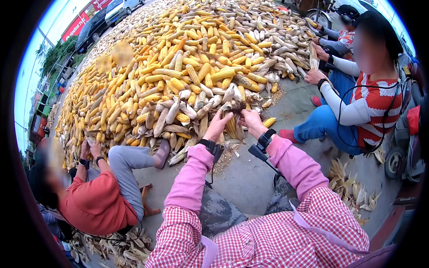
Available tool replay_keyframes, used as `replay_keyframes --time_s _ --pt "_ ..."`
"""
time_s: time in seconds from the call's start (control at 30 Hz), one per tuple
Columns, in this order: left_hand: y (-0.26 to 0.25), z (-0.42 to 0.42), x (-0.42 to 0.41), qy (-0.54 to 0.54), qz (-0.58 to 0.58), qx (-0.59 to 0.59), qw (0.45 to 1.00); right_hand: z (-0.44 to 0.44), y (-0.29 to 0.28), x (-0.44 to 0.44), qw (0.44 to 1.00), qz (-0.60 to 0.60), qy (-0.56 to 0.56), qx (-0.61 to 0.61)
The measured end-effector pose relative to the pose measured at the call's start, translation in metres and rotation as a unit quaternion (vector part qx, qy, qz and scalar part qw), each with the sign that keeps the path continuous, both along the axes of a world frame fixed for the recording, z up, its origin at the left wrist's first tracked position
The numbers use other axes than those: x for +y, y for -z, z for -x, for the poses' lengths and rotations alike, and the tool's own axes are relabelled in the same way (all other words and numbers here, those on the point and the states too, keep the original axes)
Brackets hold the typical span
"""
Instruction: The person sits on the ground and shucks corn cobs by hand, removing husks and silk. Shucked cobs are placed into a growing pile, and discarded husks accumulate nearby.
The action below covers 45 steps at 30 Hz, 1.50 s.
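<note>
In front of me, at the near edge of the heap, my left hand [218, 126] and my right hand [252, 122] grip one corn ear [231, 127] between them. Yellow kernels show on its lower part, and dry, pale brown husk [240, 132] hangs along its right side. A tuft of dark silk [238, 107] lies at the top, between my fingertips. Parts of the ear are covered by the husk and my fingers. The large heap of corn [201, 71] rises just beyond my hands, with bare yellow ears mixed among husked ones.
A person in a red top [100, 204] sits at my left on a low wooden stool [147, 202]. Another, in a striped top [363, 114], holds an unpeeled ear [313, 56] at my right. Loose husks [352, 187] litter the concrete ground [244, 182]. One bare ear [269, 122] lies beyond my right hand.
</note>
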State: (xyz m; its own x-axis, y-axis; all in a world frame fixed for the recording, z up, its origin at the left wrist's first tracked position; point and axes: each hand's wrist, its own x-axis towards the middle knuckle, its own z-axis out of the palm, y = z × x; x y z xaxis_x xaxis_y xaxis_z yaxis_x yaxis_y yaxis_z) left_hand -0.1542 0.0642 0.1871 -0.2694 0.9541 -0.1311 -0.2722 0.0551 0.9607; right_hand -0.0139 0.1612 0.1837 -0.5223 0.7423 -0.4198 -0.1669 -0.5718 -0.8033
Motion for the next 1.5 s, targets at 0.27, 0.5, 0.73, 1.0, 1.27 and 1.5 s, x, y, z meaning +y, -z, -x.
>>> replay_keyframes --time_s 0.27,0.5,0.73,1.0,1.27,1.5 --pt "0.02 -0.003 0.014 -0.037 0.026 0.004 0.999 -0.01 -0.004 0.004 0.998 -0.054 -0.036 -0.013" --pt "0.061 0.013 0.031 -0.056 0.04 0.052 0.996 -0.02 -0.028 -0.016 0.93 -0.31 -0.061 -0.186" --pt "0.037 -0.028 0.043 0.002 0.067 0.036 0.997 -0.051 -0.016 0.009 0.94 -0.256 -0.028 -0.222" --pt "0.023 -0.029 0.045 0.012 0.072 -0.007 0.997 -0.056 0.013 0.033 0.917 -0.258 -0.044 -0.301" --pt "0.017 -0.023 0.04 -0.024 0.081 0.009 0.996 -0.045 0.026 0.042 0.954 -0.117 -0.062 -0.268" --pt "0.019 -0.012 0.038 -0.009 0.077 -0.026 0.997 -0.051 0.03 0.048 0.967 -0.074 -0.059 -0.238"
